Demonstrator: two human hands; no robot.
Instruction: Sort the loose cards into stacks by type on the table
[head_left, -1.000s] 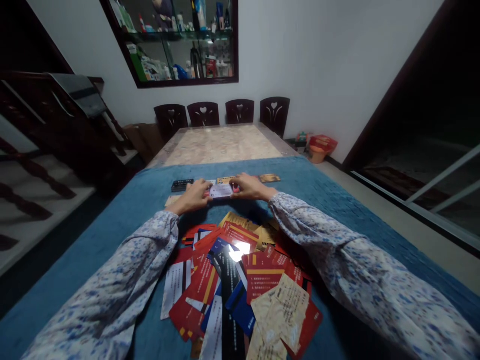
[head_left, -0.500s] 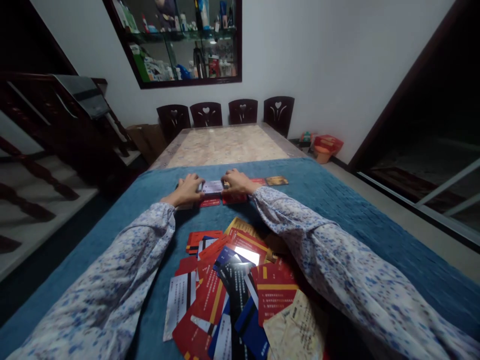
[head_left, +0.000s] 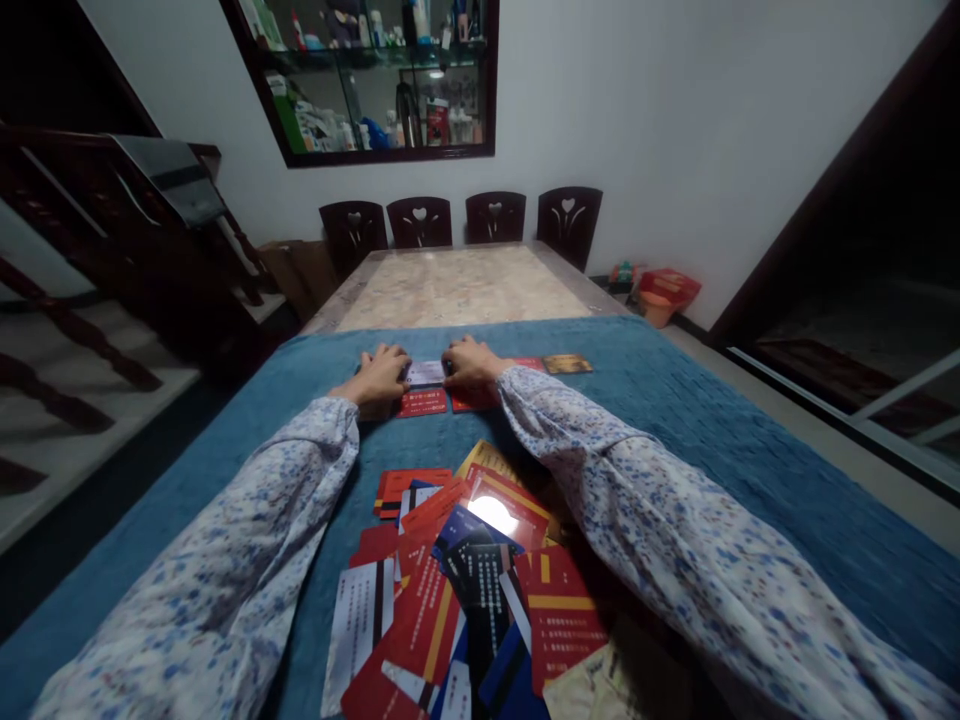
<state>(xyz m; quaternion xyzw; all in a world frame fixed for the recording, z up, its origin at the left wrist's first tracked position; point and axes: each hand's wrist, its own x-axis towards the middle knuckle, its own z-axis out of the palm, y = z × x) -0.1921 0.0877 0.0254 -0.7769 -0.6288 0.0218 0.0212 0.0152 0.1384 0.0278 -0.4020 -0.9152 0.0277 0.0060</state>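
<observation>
A white card (head_left: 426, 374) lies in the far row on the blue cloth, between my two hands. My left hand (head_left: 382, 374) has its fingers curled against the card's left end. At the opposite end, my right hand (head_left: 471, 362) pinches the card's edge with thumb and fingers. Just in front of it is a red card (head_left: 422, 402) with white print, and another red card (head_left: 472, 398) lies partly under my right hand. To the right in the far row are a red card (head_left: 527, 364), half hidden, and a gold card (head_left: 568, 364).
A loose overlapping heap of cards (head_left: 427, 600), red, blue, black, white and cream, spreads between my forearms. The blue cloth (head_left: 675, 450) covers the near part of the table (head_left: 465, 285). Several dark chairs (head_left: 495, 218) stand at the far end.
The white card has come down and slightly back, so more of the red card in front shows. Both hands stay at its ends. The view has shifted slightly.
</observation>
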